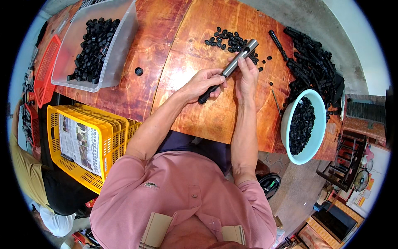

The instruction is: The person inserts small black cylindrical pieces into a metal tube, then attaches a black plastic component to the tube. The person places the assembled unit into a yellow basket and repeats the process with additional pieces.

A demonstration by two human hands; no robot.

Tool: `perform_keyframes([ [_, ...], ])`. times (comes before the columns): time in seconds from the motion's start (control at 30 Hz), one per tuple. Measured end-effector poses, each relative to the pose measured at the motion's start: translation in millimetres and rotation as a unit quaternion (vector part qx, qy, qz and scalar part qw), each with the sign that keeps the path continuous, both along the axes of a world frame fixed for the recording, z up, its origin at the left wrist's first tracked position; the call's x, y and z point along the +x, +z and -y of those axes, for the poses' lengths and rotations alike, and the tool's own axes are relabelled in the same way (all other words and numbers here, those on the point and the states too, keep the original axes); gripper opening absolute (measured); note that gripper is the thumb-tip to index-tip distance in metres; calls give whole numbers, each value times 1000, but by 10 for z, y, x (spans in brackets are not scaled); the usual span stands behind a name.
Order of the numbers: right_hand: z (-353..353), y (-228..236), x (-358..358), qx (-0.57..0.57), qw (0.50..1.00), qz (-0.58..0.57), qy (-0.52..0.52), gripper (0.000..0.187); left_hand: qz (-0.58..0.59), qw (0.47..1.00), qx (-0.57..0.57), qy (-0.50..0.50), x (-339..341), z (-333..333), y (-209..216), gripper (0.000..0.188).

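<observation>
A grey metal tube (233,65) with an oval slot near its far end slants over the table, held in both hands. My left hand (203,84) is closed round its black lower part (204,98), which sticks out toward me below the fingers. Near the slot, the fingers and thumb of my right hand (247,79) grip the tube's upper half. Whether the black part is joined to the metal is hidden by my left fingers. Just beyond the tube lie scattered small black oval pieces (224,35) on the wooden table (190,50).
A pile of black tubes (313,62) lies at the far right. In front stands a pale blue basin (319,124) of small black parts, beside a thin rod (275,101). Leftward are a clear bin (122,50) of black caps, one loose cap (139,71) and a yellow crate (110,137).
</observation>
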State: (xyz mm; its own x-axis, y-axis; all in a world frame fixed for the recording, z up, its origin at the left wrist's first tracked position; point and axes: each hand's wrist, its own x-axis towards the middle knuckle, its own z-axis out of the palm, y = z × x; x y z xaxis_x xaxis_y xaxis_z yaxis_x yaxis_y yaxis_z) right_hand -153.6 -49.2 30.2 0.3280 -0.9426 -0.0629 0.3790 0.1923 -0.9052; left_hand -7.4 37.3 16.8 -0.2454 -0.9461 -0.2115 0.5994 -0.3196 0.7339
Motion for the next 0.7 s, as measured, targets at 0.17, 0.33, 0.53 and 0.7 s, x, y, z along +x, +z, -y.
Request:
perform_keyframes([
  [0.17, -28, 36, -2, 5, 1000, 0, -12, 25, -6, 1000, -4, 3, -8, 0, -10, 20],
  [0.33, -24, 1, 1, -1, 1000, 2, -18, 24, -18, 1000, 10, 7, 6, 4, -35, 20],
  [0.53, -52, 31, 22, 5, 1000, 7, -17, 25, 2, 1000, 15, 17, -1, -2, -25, 21],
  [0.7, -51, -3, 25, 3, 1000, 12, -24, 26, 20, 999, 14, 28, -29, -5, -18, 22],
])
